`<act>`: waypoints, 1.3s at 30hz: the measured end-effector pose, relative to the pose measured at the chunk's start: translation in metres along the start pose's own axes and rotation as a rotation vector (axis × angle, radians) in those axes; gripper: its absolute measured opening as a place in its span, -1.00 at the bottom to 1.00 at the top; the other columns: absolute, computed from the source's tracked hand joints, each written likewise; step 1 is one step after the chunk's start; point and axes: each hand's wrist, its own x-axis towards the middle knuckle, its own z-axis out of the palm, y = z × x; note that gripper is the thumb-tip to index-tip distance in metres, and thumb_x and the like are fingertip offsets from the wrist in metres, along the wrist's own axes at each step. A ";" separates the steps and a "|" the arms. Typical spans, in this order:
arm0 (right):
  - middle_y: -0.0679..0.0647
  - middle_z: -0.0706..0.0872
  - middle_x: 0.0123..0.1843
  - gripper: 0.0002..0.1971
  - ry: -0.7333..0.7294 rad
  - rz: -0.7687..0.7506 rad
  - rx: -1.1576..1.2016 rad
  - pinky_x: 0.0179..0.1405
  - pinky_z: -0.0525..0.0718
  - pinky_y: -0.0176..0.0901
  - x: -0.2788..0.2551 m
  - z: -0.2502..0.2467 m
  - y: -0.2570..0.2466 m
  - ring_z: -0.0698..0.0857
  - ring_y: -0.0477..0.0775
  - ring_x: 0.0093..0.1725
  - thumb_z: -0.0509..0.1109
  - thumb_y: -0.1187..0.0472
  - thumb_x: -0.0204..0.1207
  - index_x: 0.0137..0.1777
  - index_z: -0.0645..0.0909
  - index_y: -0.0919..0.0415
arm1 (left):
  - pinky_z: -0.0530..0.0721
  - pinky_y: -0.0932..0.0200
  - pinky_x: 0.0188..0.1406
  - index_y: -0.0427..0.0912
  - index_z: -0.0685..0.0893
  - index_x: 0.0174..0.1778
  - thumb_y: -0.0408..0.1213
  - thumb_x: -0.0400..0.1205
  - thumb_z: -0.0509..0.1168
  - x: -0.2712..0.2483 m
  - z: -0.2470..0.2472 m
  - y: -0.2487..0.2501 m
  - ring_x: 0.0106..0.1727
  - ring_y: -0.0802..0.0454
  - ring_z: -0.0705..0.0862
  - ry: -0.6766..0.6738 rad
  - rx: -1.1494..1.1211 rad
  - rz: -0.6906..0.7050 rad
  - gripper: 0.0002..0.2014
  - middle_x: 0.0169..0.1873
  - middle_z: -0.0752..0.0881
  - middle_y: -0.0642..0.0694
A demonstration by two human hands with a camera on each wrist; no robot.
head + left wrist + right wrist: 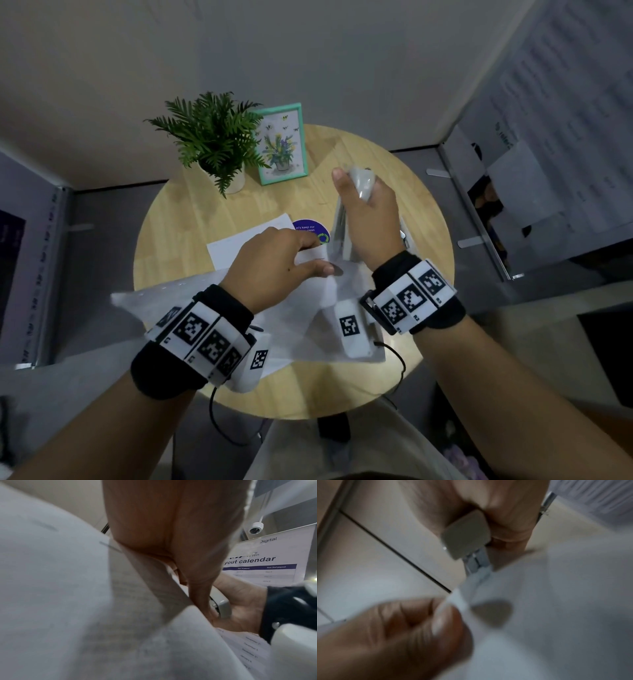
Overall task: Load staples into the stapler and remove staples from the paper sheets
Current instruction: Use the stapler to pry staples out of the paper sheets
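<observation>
Staple removal looks underway. At the table's [164, 246] 3 o'clock, the right hand [370, 219] grips the stapler [359, 185]; the left hand [274, 263] pinches the paper sheets [239, 308] centrally. Loading: cannot tell.

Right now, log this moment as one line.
left hand: pinches paper sheets | right hand: grips stapler | stapler at sheets' corner
</observation>
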 end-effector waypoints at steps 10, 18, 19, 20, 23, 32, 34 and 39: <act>0.15 0.72 -0.39 -0.77 0.065 0.254 0.281 -0.34 0.67 -0.06 -0.018 -0.071 -0.006 0.68 0.10 -0.45 0.51 0.20 0.46 -0.11 0.55 0.32 | 0.41 0.19 -0.59 -0.03 0.66 -0.22 -0.05 0.56 0.39 -0.012 0.003 0.001 -0.56 -0.02 0.55 0.384 0.209 0.037 -0.85 -0.64 0.52 0.05; 0.23 0.74 -0.28 -0.82 -0.142 0.442 0.402 -0.54 0.65 -0.15 -0.060 -0.059 -0.029 0.75 0.11 -0.34 0.51 0.21 0.42 -0.13 0.67 0.35 | 0.40 0.18 -0.76 -0.08 0.75 -0.29 -0.51 0.32 0.55 -0.020 0.026 0.012 -0.59 -0.02 0.52 0.766 0.367 0.307 -0.77 -0.22 0.53 0.05; 0.21 0.74 -0.30 -0.88 -0.150 0.449 0.392 -0.53 0.64 -0.14 -0.061 -0.059 -0.031 0.76 0.10 -0.32 0.52 0.21 0.42 -0.21 0.67 0.25 | 0.39 0.16 -0.78 -0.08 0.72 -0.28 -0.56 0.27 0.55 -0.020 0.028 0.012 -0.60 -0.04 0.50 0.798 0.364 0.327 -0.70 -0.21 0.50 0.05; 0.19 0.75 -0.31 -0.89 -0.152 0.448 0.377 -0.52 0.64 -0.12 -0.062 -0.060 -0.033 0.77 0.10 -0.31 0.53 0.22 0.41 -0.25 0.66 0.19 | 0.39 0.15 -0.79 -0.06 0.69 -0.25 -0.60 0.25 0.54 -0.020 0.029 0.012 -0.61 -0.05 0.49 0.823 0.361 0.350 -0.64 -0.20 0.48 0.05; 0.19 0.75 -0.32 -0.81 -0.115 0.452 0.341 -0.50 0.63 -0.07 -0.062 -0.061 -0.033 0.77 0.10 -0.31 0.57 0.28 0.35 -0.13 0.62 0.26 | 0.39 0.15 -0.79 -0.04 0.62 -0.18 -0.65 0.25 0.50 -0.022 0.028 0.016 -0.63 -0.05 0.49 0.878 0.360 0.403 -0.56 -0.20 0.48 0.04; 0.58 0.60 -0.07 -0.39 -0.030 0.414 0.260 -0.54 0.67 0.01 -0.068 -0.055 -0.037 0.63 0.26 -0.24 0.66 0.30 0.07 0.10 0.49 0.46 | 0.42 0.17 -0.74 -0.10 0.64 -0.12 -0.61 0.44 0.35 -0.028 0.027 0.022 -0.61 -0.07 0.48 0.962 0.297 0.453 -0.71 -0.20 0.51 0.00; 0.59 0.60 -0.07 -0.40 -0.030 0.402 0.240 -0.57 0.71 0.20 -0.069 -0.054 -0.038 0.67 0.31 -0.23 0.67 0.32 0.09 0.07 0.47 0.46 | 0.43 0.15 -0.74 -0.10 0.64 -0.11 -0.62 0.42 0.36 -0.028 0.027 0.021 -0.61 -0.07 0.49 0.958 0.291 0.451 -0.69 -0.20 0.51 0.00; 0.61 0.58 -0.05 -0.49 -0.022 0.403 0.228 -0.40 0.73 0.37 -0.069 -0.050 -0.037 0.66 0.30 -0.26 0.68 0.35 0.18 0.00 0.46 0.46 | 0.43 0.15 -0.76 -0.10 0.64 -0.10 -0.58 0.47 0.35 -0.029 0.026 0.020 -0.62 -0.08 0.50 0.935 0.295 0.450 -0.73 -0.20 0.51 0.00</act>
